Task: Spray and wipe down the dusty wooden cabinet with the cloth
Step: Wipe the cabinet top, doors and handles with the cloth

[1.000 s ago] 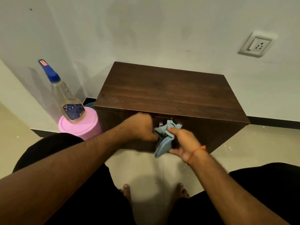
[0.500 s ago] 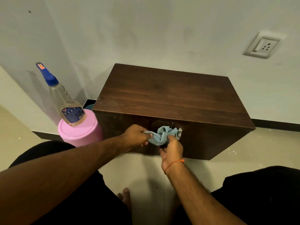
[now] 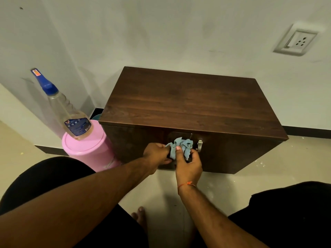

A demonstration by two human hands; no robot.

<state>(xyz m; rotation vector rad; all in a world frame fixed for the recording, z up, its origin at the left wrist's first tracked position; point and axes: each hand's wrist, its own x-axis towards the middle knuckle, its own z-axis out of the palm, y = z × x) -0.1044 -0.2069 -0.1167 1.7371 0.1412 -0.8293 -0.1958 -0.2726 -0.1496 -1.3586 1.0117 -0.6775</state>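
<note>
Blue cloth (image 3: 180, 146) bunched between both hands, left hand (image 3: 157, 153) pinching one edge, right hand (image 3: 189, 166) gripping its middle, against cabinet (image 3: 179, 108) front

A pink bin (image 3: 89, 151) with a flat lid is seen on the floor (image 3: 250, 178) at the left, close to the white wall (image 3: 161, 33). Behind it, in the dark gap at the wall's foot, a sliver of something teal (image 3: 97, 116) is glimpsed — too little is shown to tell what it is. A white wall socket (image 3: 296, 42) with a switch and five pin holes is set high on the right. A dark skirting strip (image 3: 308, 132) is run along the base of the wall. The pale floor is marked with small white flecks to the right — and bare toes (image 3: 140, 214) are seen on it at the bottom centre, between two black-clad knees.
</note>
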